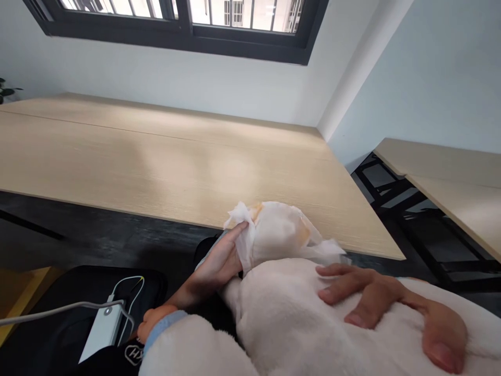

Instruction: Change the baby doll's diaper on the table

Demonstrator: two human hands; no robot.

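Observation:
A doll-like figure in white fluffy clothing (285, 313) lies across my lap. A small orange-tan hand (154, 319) with a light blue cuff shows at its lower left. Its far end is a rounded part in thin white wrapping (274, 230), with tan patches showing through. My left hand (225, 258) grips the wrapping's left side, thumb on top; its other fingers are mostly hidden. On the fluffy cloth at the right rests my right hand (379, 295), fingers spread, holding nothing. Loose wrapping near it is blurred.
A long wooden table (188, 156) stands ahead, below a dark-framed window (180, 36). At the right is another table (450, 167) with black legs. To my left a white power bank (102, 329) with cables lies on a black seat (58, 313).

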